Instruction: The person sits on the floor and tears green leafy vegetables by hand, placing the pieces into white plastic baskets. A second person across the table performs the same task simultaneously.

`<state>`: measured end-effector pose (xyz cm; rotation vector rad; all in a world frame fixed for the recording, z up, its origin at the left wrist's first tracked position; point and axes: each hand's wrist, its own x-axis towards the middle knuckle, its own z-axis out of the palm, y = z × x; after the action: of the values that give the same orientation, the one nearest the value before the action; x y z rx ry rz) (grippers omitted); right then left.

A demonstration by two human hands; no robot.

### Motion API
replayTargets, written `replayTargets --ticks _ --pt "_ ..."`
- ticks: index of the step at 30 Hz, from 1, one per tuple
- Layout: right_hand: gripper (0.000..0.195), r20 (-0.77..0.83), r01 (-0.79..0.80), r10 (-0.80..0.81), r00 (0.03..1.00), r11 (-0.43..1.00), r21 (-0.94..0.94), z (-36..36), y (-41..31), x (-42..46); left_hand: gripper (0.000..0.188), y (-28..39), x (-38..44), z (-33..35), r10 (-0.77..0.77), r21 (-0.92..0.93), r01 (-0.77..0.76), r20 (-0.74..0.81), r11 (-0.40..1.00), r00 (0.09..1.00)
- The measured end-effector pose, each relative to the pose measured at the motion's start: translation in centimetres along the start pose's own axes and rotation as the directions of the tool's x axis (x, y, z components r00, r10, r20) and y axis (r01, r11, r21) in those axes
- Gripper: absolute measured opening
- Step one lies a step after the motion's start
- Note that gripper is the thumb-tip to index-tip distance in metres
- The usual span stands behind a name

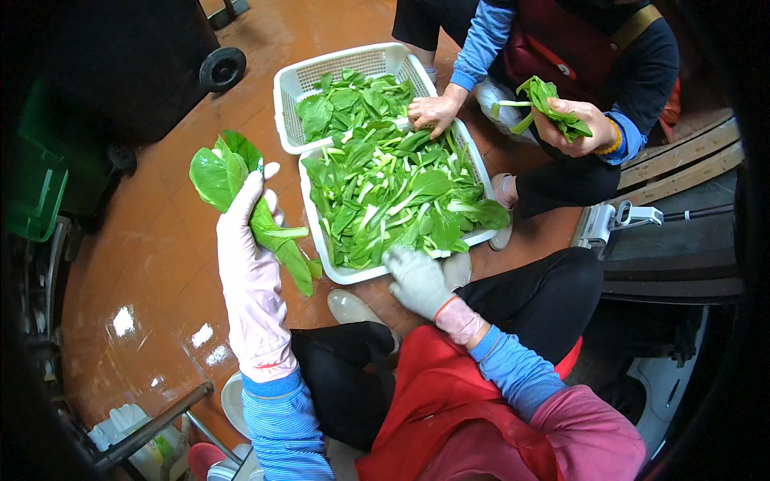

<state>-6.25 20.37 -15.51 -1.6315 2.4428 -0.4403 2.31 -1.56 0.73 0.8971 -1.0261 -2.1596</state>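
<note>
My left hand [252, 204], in a pink glove, holds up a bunch of leafy greens [219, 174] at the left of the baskets. My right hand [418, 279], in a pale grey glove, is over the near rim of a white plastic basket [355, 276] heaped with leafy greens [391, 192]; its fingertips are blurred, so whether they grip a leaf is unclear. A second white plastic basket [289, 123], also holding greens, adjoins it on the far side. A co-worker's hand [433, 113] reaches into the greens, and the co-worker's other hand [571, 126] holds a bunch.
The co-worker sits across at the upper right. Slatted wood [680, 162] lies at the right. Behind my left arm are a black wheeled bin [120, 60] and a green bin [45, 192]. A metal bar [153, 427] and a white bowl [233, 403] are low at the left. The tiled floor [162, 240] looks wet.
</note>
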Motion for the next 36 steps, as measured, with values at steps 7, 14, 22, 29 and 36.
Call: replayTargets --ticks 7,14,22,29,36 --pt "0.031 0.111 -0.003 -0.027 0.993 0.967 0.253 3.9 -2.8 -4.5 0.029 -0.4 0.5 -0.3 0.008 -0.002 -0.008 0.004 1.000 1.000" --pt "0.026 -0.105 -0.289 0.303 0.947 0.949 0.125 1.5 3.7 -0.2 0.030 -0.3 0.2 0.2 -0.007 0.028 0.008 -0.047 1.000 0.999" --pt "0.013 0.055 0.050 -0.035 0.998 0.952 -0.302 3.1 5.8 4.6 0.030 -0.6 0.4 0.5 0.002 0.043 -0.001 -0.025 0.999 1.000" --pt "0.012 -0.145 -0.263 0.255 0.956 0.964 -0.040 -0.3 7.9 6.4 0.030 -0.8 0.6 0.5 0.001 0.038 0.000 -0.008 0.999 1.000" --pt "0.014 0.241 -0.270 0.570 0.785 -0.035 0.962 -5.8 9.6 7.7 0.028 -1.5 1.2 0.3 -0.028 0.069 0.027 0.003 0.997 1.000"
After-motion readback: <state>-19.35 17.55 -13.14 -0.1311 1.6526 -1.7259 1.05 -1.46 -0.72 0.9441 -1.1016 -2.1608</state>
